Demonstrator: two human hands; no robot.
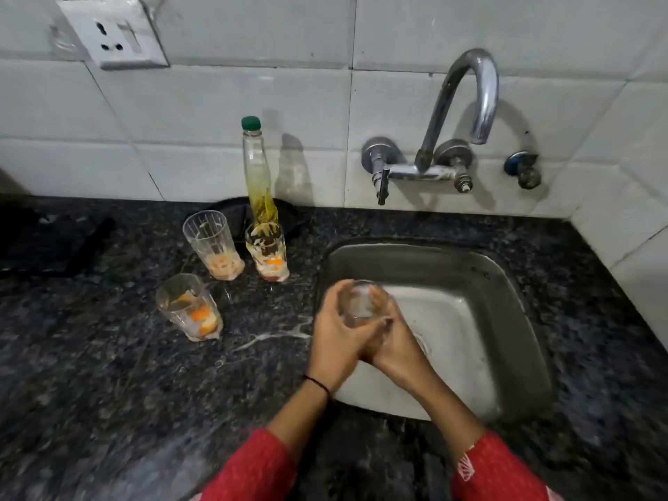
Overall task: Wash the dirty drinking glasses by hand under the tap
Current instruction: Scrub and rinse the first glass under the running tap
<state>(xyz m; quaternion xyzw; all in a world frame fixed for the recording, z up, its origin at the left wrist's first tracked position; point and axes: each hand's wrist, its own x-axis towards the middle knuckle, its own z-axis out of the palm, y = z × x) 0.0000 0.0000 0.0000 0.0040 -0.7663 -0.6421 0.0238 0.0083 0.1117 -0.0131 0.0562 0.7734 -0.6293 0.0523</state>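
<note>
Both hands, left [336,330] and right [392,341], grip 1 glass [359,301] over the sink [470,269], away from the tap [466,99]. Wet, it may slip and break. 3 dirty glasses [213,244] wait on the desk [108,356].

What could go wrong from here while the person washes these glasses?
1. The left hand and right hand grip the glass close to the left rim of the sink; if it slips, it may hit the steel and crack.
2. Three dirty glasses stand close together on the counter, one just before the bottle; a reach might topple them.
3. The white spill may spread.
</note>
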